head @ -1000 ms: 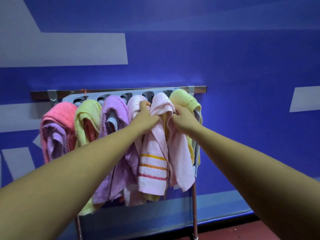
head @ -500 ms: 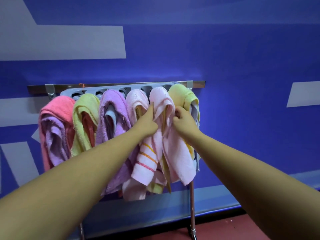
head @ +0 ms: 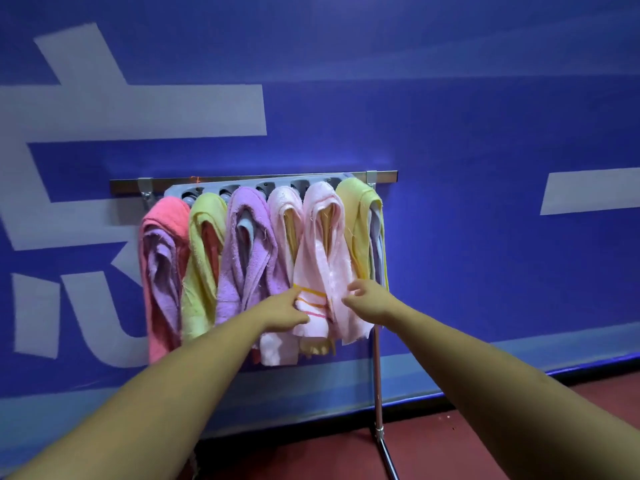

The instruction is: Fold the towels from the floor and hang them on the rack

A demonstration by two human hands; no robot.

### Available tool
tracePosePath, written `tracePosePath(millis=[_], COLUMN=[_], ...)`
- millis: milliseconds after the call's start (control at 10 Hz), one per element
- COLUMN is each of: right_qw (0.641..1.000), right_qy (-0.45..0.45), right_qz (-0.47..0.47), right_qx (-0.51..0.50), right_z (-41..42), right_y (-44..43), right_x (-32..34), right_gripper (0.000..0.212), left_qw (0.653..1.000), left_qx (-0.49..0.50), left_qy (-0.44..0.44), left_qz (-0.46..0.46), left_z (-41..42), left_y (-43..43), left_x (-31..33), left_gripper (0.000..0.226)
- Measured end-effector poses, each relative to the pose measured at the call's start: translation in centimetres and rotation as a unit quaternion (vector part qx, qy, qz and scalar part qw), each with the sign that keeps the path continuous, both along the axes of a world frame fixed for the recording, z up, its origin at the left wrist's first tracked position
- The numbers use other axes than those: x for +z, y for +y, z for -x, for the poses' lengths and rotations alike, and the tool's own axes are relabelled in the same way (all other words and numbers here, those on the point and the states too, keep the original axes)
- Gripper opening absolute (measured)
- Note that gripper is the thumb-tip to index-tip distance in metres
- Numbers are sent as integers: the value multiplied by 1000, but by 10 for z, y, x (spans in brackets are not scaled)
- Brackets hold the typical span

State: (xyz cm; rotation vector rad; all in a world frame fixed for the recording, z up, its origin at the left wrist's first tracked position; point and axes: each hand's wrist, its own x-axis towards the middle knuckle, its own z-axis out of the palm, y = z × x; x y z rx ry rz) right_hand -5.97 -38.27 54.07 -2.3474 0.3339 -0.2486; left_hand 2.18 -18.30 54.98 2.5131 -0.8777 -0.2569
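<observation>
A blue wall [head: 450,133] with pale lettering fills the view above a red floor [head: 485,431]. Against the wall stands a metal towel rack [head: 378,375], and six folded towels hang side by side from its top bar: coral towel [head: 162,220], lime towel [head: 204,216], purple towel [head: 249,216], pale pink towel [head: 282,209], pink striped towel [head: 323,258] and yellow towel [head: 356,209]. The left hand [head: 287,311] is on the striped band near the pink striped towel's lower end and seems to pinch it, though the fingertips are hidden. The right hand [head: 370,301] is just beside the same towel, fingers loosely spread and holding nothing.

Arms outstretched; left grip [head: 287,311] pinched, right grip [head: 369,299] slack
</observation>
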Motion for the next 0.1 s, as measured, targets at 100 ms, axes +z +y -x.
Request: tracePosePath(millis=[100], right_qw=[1000], right_qy=[-18], right_qz=[6], right_qx=[-25], right_z=[27], right_y=[5], right_x=[10], right_gripper=[47], left_qw=[997], left_qx=[61], left_qy=[-47], left_qz=[21], left_z=[22], left_y=[21], left_x=[27], left_gripper=[36])
